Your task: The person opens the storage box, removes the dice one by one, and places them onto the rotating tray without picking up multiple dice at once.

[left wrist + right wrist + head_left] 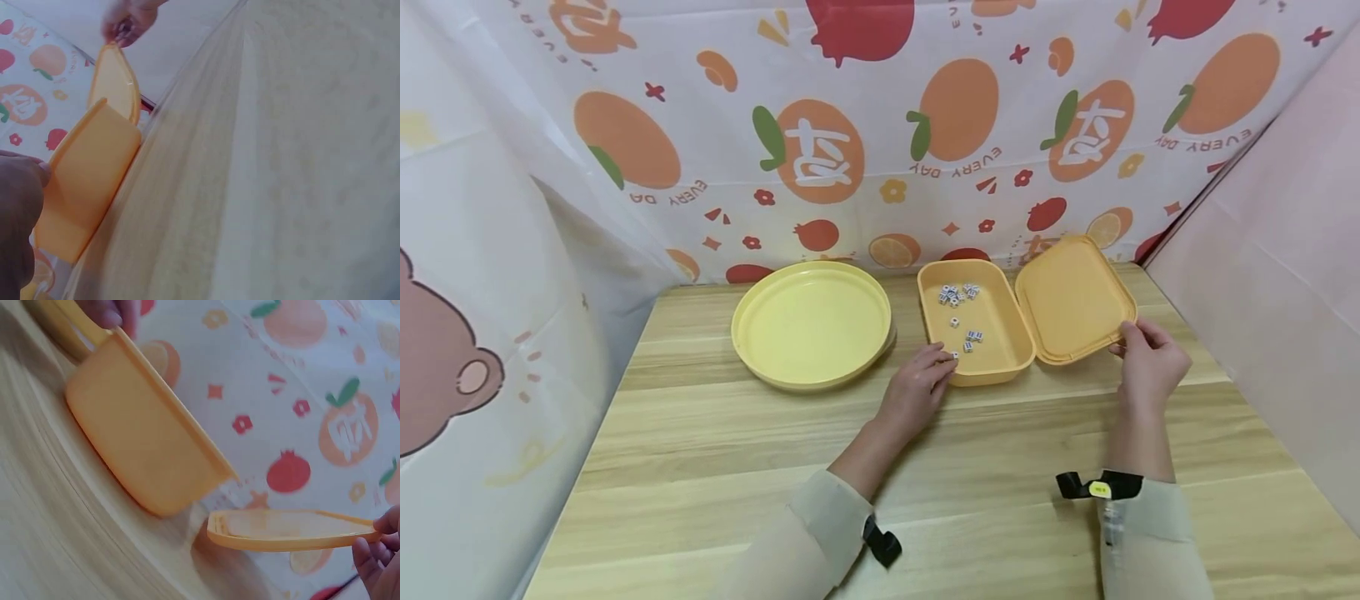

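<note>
An orange rectangular plastic box (992, 367) stands uncovered on the table, with several small white dice (953, 295) on its bottom. At its near left corner my left hand (917, 387) holds the rim, fingers over the edge; the left wrist view shows the thumb (42, 172) against the wall. My right hand (1152, 362) pinches the near right corner of the matching orange lid (1071, 300). That lid is to the right of the box, its left edge close to the box rim. In the right wrist view the lid (287, 531) appears raised off the table.
A round yellow tray (811, 325) with a low rim sits left of the box. Behind is a fruit-printed cloth (895, 150); cloth also hangs at the left and right sides. Bare wooden tabletop (1000, 492) lies in front.
</note>
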Demonstrator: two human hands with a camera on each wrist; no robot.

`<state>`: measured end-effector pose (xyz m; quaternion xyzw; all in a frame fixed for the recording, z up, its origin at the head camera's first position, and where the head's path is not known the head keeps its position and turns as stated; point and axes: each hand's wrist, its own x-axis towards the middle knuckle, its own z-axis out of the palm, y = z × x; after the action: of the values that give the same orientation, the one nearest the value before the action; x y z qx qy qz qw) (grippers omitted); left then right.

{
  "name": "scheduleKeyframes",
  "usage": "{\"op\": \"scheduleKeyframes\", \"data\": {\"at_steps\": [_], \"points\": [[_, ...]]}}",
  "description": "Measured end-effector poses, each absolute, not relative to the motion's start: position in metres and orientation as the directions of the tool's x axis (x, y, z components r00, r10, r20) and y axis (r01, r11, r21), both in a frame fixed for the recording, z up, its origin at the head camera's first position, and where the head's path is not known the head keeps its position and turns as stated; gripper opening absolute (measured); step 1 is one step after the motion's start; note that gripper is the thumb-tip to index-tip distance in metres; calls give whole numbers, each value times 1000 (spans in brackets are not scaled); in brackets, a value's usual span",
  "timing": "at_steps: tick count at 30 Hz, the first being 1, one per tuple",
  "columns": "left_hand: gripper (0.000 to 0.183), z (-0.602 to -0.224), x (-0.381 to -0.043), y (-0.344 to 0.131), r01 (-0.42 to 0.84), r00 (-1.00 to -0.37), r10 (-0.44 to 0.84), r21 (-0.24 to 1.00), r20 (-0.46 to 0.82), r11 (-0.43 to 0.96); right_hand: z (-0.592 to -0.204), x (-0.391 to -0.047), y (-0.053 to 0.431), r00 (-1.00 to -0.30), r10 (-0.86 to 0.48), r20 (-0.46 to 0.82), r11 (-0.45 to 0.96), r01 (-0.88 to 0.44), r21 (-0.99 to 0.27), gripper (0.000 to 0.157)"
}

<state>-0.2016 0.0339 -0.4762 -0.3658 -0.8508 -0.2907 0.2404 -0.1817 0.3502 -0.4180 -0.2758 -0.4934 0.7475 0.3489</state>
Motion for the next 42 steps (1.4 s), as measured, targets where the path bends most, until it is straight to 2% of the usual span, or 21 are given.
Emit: {"op": "scheduleKeyframes", "data": {"at_steps": [6, 12, 18, 25, 34, 36, 38, 42], "points": [[17, -478, -202, 35, 772, -602, 471, 320, 645, 549, -434, -176, 379, -605, 749, -270, -482, -220, -848, 14], [17, -479, -203, 35, 757, -628, 466, 348, 624, 554, -447, -168, 398, -621, 643, -448, -628, -93, -772, 23], [16, -480, -204, 35, 757, -628, 450, 365, 635, 542, -455, -167, 405, -601, 630, -492, -645, -53, -762, 32], [16, -481, -204, 37, 759, -626, 454, 361, 634, 543, -457, -168, 411, -582, 629, -515, -649, -28, -761, 28], [16, -482, -205, 37, 757, -631, 454, 371, 629, 538, -459, -172, 409, -550, 677, -489, -547, 70, -834, 18], [16, -482, -205, 37, 760, -627, 454, 371, 633, 534, -458, -173, 408, -548, 708, -446, -467, 110, -877, 23], [16, -482, -205, 37, 763, -624, 453, 372, 637, 528, -455, -174, 405, -560, 733, -386, -360, 162, -919, 35], [16, -482, -205, 37, 766, -622, 451, 379, 639, 520, -446, -178, 393, -631, 739, -236, -164, 171, -972, 48]]}}
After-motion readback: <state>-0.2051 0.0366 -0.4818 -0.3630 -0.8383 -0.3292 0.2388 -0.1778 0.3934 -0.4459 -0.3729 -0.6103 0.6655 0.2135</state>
